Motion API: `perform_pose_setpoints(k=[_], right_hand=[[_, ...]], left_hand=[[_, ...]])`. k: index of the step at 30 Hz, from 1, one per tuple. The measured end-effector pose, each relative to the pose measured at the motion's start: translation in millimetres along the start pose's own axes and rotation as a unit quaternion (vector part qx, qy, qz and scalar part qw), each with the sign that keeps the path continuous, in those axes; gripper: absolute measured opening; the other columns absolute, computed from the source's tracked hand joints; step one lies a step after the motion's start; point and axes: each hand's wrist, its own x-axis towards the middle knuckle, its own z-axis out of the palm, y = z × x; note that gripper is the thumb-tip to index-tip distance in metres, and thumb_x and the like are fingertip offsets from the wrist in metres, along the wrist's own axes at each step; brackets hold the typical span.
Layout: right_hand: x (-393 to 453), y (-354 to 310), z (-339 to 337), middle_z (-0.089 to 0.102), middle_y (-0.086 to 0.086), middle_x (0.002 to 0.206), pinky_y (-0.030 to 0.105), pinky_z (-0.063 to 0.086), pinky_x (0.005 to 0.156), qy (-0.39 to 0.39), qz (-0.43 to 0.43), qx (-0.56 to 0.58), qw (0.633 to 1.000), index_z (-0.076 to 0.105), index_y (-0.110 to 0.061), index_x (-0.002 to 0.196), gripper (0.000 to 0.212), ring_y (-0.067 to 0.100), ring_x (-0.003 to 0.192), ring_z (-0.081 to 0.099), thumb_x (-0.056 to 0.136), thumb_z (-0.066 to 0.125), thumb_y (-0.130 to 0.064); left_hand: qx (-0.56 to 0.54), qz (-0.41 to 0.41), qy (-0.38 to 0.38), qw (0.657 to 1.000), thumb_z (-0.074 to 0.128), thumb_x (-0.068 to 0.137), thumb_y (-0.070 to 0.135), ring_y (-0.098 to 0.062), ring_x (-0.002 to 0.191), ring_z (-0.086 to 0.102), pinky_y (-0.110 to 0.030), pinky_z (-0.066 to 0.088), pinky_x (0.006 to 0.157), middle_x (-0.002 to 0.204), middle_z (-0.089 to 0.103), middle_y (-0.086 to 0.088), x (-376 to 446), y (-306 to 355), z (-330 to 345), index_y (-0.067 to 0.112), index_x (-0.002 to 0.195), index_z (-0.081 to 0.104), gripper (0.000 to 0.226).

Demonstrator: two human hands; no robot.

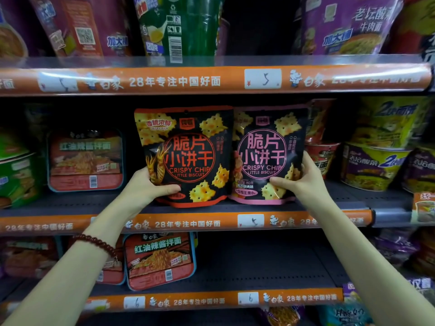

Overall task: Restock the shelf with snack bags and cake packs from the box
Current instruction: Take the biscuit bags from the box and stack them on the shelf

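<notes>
Two black crispy-chip biscuit bags stand upright side by side on the middle shelf. The orange-trimmed bag is on the left, and my left hand grips its lower left edge with the thumb across the front. The pink-trimmed bag is on the right, partly tucked behind the orange one. My right hand grips its lower right corner, thumb on the front. The box is not in view.
Red noodle trays sit left of the bags, and noodle cups crowd the right. Large noodle packs fill the top shelf. On the lower shelf stands another red tray, with bare shelf to its right. Orange price rails front each shelf.
</notes>
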Motion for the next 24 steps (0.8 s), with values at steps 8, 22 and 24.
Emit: perform_pose_setpoints(k=[8,22,24], right_hand=[[10,8,2,0.069,-0.005,0.113,0.034,0.055,0.091,0.0,0.03,-0.014,0.999,0.052,-0.022,0.121,0.066,0.007,0.104,0.067,0.067,0.084,-0.001],[11,13,-5,0.071,-0.006,0.112,0.044,0.052,0.096,-0.039,0.077,-0.048,0.995,0.055,-0.033,0.116,0.066,0.017,0.111,0.063,0.062,0.088,-0.012],[10,12,-6,0.071,-0.003,0.112,0.041,0.053,0.095,-0.039,0.085,-0.043,0.995,0.055,-0.031,0.113,0.062,0.016,0.108,0.065,0.064,0.087,-0.009]], left_hand=[[-0.014,-0.011,-0.007,1.0,0.082,0.069,0.011,0.005,0.092,0.063,-0.015,0.046,0.075,0.105,0.066,0.012,8,-1,2,0.024,0.116,0.057,0.055],[-0.009,-0.011,-0.009,1.0,0.081,0.07,0.008,0.008,0.086,0.058,-0.013,0.043,0.073,0.096,0.063,0.017,8,3,5,0.031,0.102,0.056,0.047],[0.0,-0.01,-0.004,1.0,0.081,0.07,0.01,0.007,0.088,0.057,-0.017,0.043,0.077,0.097,0.062,0.018,7,4,5,0.027,0.109,0.054,0.051]])
